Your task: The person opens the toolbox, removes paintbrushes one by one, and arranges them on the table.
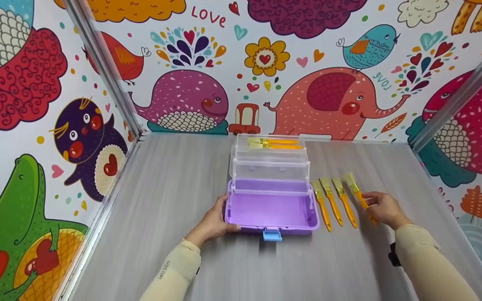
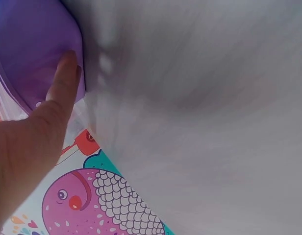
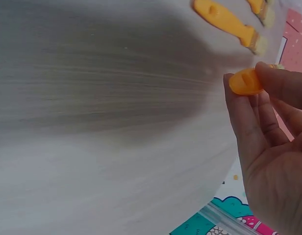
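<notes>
One yellow-handled brush [image 1: 361, 200] between right-hand fingers [image 3: 286, 87]

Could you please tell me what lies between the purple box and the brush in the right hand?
The head view shows three yellow-handled brushes lying side by side between the purple box and the held brush.

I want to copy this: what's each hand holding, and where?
Right hand: a brush, by its handle. Left hand: the purple box, by a near corner.
</notes>
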Motion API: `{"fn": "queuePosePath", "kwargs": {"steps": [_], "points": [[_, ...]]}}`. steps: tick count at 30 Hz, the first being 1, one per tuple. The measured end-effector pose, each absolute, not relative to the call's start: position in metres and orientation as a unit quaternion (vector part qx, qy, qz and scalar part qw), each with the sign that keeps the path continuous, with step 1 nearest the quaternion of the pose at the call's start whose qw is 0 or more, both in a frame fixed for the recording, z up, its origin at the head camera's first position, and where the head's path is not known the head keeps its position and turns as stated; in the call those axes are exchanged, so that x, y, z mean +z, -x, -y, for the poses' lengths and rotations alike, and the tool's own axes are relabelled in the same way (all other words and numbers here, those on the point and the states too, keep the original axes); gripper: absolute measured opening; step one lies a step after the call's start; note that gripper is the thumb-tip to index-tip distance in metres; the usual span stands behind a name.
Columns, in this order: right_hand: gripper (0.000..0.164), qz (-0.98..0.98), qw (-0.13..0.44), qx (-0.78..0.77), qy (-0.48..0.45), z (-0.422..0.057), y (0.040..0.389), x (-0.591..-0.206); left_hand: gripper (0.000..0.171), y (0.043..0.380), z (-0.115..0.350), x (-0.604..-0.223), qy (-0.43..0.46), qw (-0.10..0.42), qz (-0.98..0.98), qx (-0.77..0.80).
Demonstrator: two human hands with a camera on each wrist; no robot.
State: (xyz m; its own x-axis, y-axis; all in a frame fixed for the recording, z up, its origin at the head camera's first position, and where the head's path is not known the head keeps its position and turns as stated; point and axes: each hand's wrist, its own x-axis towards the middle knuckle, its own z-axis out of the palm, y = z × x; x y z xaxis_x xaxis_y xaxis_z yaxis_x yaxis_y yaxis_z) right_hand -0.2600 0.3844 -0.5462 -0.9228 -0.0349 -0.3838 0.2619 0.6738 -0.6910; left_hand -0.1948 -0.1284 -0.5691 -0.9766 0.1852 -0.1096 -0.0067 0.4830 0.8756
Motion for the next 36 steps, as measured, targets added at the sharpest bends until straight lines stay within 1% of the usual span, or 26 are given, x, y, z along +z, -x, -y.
{"fn": "queuePosePath", "kwargs": {"steps": [8,15,25,32,36], "points": [[0.052,-0.908,0.175,-0.375,-0.072,-0.385,0.263,-0.56,0.106,0.194,0.128,-0.569,-0.061,0.095,-0.851,0.514],[0.052,-0.906,0.191,-0.367,-0.09,-0.382,0.266,-0.566,0.107,0.194,0.128,-0.568,-0.059,0.096,-0.844,0.524],[0.054,-0.91,0.19,-0.356,-0.097,-0.376,0.27,-0.571,0.107,0.192,0.129,-0.568,-0.048,0.098,-0.846,0.522],[0.052,-0.916,0.179,-0.345,-0.094,-0.375,0.268,-0.571,0.107,0.193,0.13,-0.569,-0.052,0.098,-0.846,0.522],[0.049,-0.926,0.158,-0.329,-0.09,-0.374,0.264,-0.572,0.106,0.195,0.129,-0.57,-0.059,0.094,-0.846,0.521]]}}
